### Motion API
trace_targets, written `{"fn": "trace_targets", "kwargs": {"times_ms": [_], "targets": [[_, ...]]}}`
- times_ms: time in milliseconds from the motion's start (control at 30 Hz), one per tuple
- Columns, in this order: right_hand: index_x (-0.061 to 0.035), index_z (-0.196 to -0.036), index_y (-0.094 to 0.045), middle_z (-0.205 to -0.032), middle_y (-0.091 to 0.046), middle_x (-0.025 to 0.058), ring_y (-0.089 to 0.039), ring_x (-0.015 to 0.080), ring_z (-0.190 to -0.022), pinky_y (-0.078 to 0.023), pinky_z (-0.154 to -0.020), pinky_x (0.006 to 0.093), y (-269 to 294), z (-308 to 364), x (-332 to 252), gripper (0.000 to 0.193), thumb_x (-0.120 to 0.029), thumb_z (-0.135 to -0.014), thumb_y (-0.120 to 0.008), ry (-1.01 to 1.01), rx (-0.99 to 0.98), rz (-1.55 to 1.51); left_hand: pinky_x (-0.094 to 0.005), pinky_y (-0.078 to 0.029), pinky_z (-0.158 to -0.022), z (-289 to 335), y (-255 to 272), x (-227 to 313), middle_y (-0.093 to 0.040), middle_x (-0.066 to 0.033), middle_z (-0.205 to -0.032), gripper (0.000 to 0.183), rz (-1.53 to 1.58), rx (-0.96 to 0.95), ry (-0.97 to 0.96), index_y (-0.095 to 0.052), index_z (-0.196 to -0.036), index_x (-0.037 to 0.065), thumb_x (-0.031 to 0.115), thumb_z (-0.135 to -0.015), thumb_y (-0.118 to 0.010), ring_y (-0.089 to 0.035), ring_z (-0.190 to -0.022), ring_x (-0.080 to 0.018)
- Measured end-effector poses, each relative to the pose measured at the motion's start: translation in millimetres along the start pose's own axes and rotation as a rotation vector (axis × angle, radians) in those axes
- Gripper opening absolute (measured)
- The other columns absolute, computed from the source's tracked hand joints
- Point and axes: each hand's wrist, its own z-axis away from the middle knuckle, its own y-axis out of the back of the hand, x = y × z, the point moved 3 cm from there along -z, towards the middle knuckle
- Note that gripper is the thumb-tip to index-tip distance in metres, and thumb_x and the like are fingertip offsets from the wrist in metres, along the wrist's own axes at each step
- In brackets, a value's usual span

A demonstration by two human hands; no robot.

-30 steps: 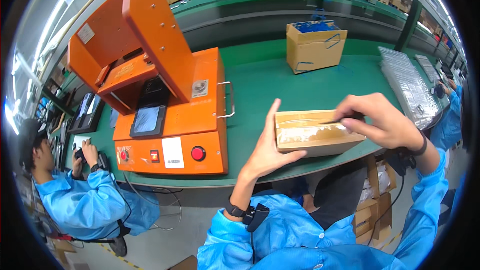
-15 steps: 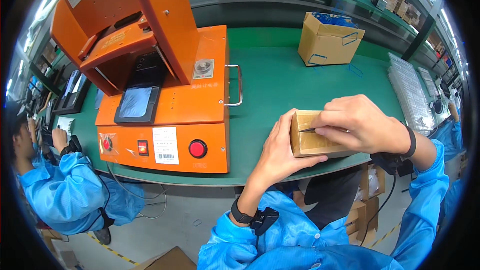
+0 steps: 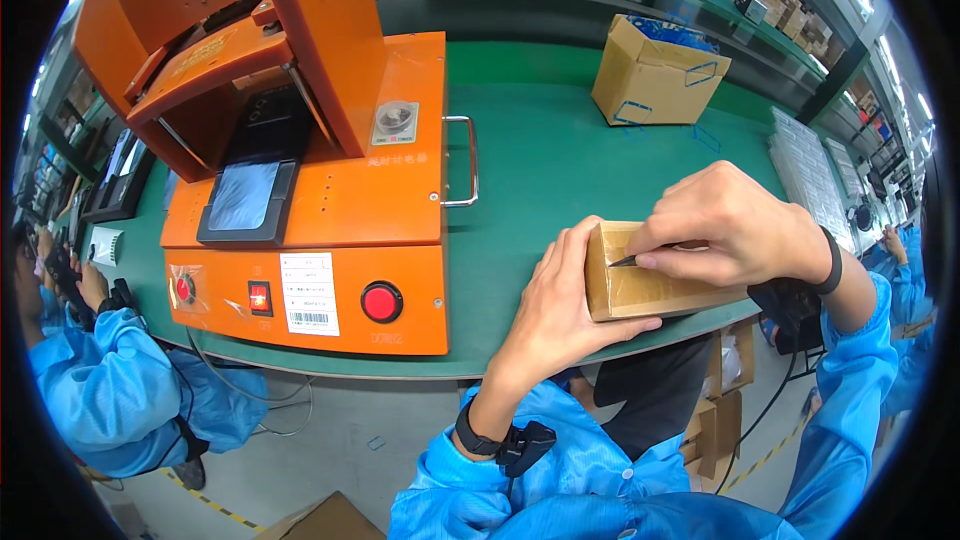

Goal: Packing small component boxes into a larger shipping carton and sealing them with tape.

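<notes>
Left grip [image 3: 560, 305] clamps the small cardboard box [image 3: 640, 285] at the tabletop [image 3: 540, 160] edge; my right hand [image 3: 735, 225] pinches a thin blade [image 3: 622, 261] on its taped seam. I judge the cut barely begun, flaps shut.

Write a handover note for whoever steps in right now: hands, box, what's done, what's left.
Left hand: gripping the left end of the small cardboard box, holding it at the front edge of the green bench.
Right hand: holds a thin blade, tip on the taped top of the box near its left end.
Done: box in hand, blade set on the tape.
Left: tape looks uncut along the rest of the top; box is shut.
Nearby: orange machine to the left, open carton at the back.
</notes>
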Motion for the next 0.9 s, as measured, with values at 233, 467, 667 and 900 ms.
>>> {"fn": "trace_targets", "kwargs": {"times_ms": [233, 467, 667, 900], "targets": [[-0.0056, -0.080, -0.069, -0.064, -0.063, 0.0119, -0.058, 0.0330, -0.058, -0.043, -0.050, 0.0386, 5, -11, 5, 0.010, -0.015, -0.083, -0.068, 0.014, -0.074, 0.012, -0.0414, -0.049, -0.093, -1, 1, 0, -0.056, -0.0161, -0.119, 0.100, -0.005, -0.011, 0.020, -0.039, -0.135, 0.006, 0.033, -0.057, -0.094, -0.059, -0.109, -0.0332], [-0.0069, -0.080, -0.070, -0.063, -0.062, 0.0117, -0.058, 0.0328, -0.056, -0.042, -0.049, 0.0388, 4, -9, 7, 0.012, -0.018, -0.084, -0.068, 0.025, -0.078, 0.027, -0.0458, -0.046, -0.097, -1, 1, 2, -0.055, -0.0220, -0.120, 0.103, 0.018, -0.036, 0.052, -0.037, -0.136, -0.001, 0.040, -0.059, -0.092, -0.055, -0.114, -0.0392], [-0.0076, -0.078, -0.069, -0.061, -0.061, 0.0107, -0.059, 0.0314, -0.055, -0.042, -0.048, 0.0391, 1, 2, 11, 0.011, -0.017, -0.084, -0.068, 0.029, -0.038, 0.006, -0.0389, -0.050, -0.094, -2, 0, 1, -0.061, -0.0143, -0.116, 0.098, -0.036, -0.007, 0.037, -0.040, -0.133, 0.005, 0.031, -0.056, -0.095, -0.062, -0.108, -0.0286], [-0.0081, -0.074, -0.061, -0.058, -0.057, 0.0089, -0.057, 0.0303, -0.053, -0.041, -0.046, 0.0395, -4, 15, 10, 0.014, -0.016, -0.084, -0.067, 0.026, -0.001, 0.120, -0.0380, -0.050, -0.094, -2, 0, 0, -0.062, -0.0138, -0.117, 0.096, 0.003, -0.002, 0.008, -0.040, -0.133, 0.005, 0.025, -0.057, -0.095, -0.062, -0.109, -0.0259]]}}
